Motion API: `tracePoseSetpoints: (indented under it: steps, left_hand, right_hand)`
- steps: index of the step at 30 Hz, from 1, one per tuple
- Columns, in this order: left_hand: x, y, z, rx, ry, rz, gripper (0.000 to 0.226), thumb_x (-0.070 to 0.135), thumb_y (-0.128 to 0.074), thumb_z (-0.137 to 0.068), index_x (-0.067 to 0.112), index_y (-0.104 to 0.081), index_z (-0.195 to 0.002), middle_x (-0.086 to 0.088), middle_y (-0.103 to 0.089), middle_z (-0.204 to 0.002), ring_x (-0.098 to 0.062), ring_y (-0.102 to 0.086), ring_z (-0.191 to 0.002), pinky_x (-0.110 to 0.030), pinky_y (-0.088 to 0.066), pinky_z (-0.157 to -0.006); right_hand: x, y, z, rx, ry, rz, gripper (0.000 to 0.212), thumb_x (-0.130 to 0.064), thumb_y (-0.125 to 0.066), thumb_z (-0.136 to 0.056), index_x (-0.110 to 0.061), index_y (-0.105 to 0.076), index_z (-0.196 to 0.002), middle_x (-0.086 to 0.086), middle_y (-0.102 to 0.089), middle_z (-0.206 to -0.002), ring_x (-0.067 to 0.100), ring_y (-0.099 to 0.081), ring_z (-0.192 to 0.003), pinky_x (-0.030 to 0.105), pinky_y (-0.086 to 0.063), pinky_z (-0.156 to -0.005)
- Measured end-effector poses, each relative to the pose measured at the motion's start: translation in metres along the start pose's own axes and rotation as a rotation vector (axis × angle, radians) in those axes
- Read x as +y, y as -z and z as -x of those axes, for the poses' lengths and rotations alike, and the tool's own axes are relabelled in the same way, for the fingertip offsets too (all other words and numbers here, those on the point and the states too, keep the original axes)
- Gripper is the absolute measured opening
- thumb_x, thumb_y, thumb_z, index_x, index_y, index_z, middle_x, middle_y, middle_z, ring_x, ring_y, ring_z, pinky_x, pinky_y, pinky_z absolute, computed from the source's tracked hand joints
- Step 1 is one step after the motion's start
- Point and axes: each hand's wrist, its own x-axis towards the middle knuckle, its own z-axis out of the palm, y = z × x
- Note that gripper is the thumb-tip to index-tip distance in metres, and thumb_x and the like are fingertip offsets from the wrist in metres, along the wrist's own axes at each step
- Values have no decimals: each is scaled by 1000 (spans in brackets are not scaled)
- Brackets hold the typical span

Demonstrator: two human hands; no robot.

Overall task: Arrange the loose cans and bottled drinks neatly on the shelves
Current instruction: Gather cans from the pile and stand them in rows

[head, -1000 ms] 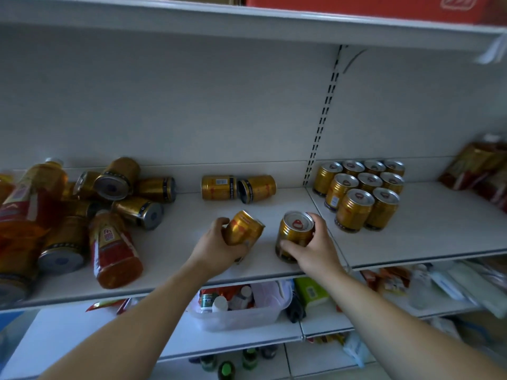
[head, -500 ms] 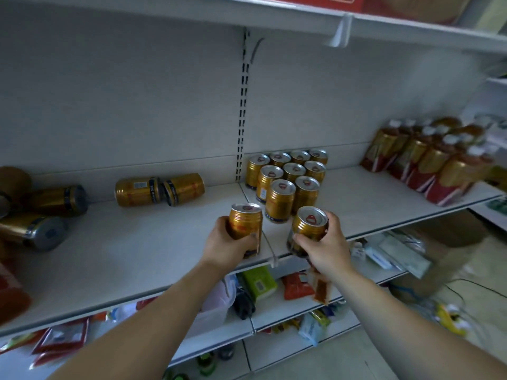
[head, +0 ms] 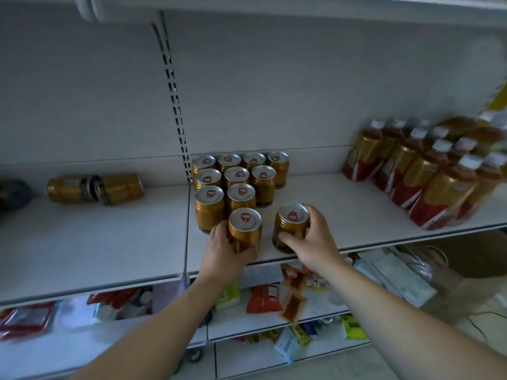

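A white shelf point(head: 343, 212) runs along a pale back panel, split by a slotted upright point(head: 173, 91). 9 standing cans point(head: 236, 175) form a tight block; blurred bottled drinks point(head: 428, 171) crowd the right end, and 2 fallen cans point(head: 94, 188) lie to the left. The left hand point(head: 225, 256) grips the left can point(head: 245, 229) at the block's front. The right hand point(head: 311, 242) grips the right can point(head: 291, 223) just beside it, seemingly set down. Packets point(head: 263, 297) clutter the lower shelf.
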Motion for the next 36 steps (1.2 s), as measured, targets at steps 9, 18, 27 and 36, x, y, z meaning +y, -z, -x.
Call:
tracePoseSetpoints:
  steps: [9,18,27,36]
  left_hand:
    - [7,-22,-13,-72,-192,-196,100,27,-73,-80,30,-1,-151,-3,-39,-147,-22,-39,-133,-34,-36,-105]
    - [11,-37,-23,279,-434,-764,78,58,-52,-82,14,-33,-143,-9,-51,-138,-23,-21,-135,-44,-12,-116]
    - [41,-62,-48,332,-284,-954,64,50,-64,-81,19,-50,-136,-1,-44,-146,-21,-6,-146,-51,6,-114]
    - [54,-62,-63,228,-108,-978,70,53,-48,-90,28,-20,-150,6,-10,-159,-18,7,-147,-48,14,-115]
  right_hand:
    - [14,15,-26,30,10,4,88,-35,-78,-78,-26,-25,-148,0,-46,-144,18,-46,-130,40,-39,-110]
    - [24,24,-58,-51,150,6,74,-34,-77,-79,-21,-38,-141,2,-43,-134,14,-46,-119,26,-38,-99]
    - [28,37,-119,-205,218,-16,57,-27,-77,-78,-29,-47,-127,-8,-58,-123,13,-55,-112,28,-42,-89]
    - [20,30,-154,-274,229,54,63,-23,-74,-80,-20,-42,-134,1,-58,-130,22,-54,-118,24,-35,-85]
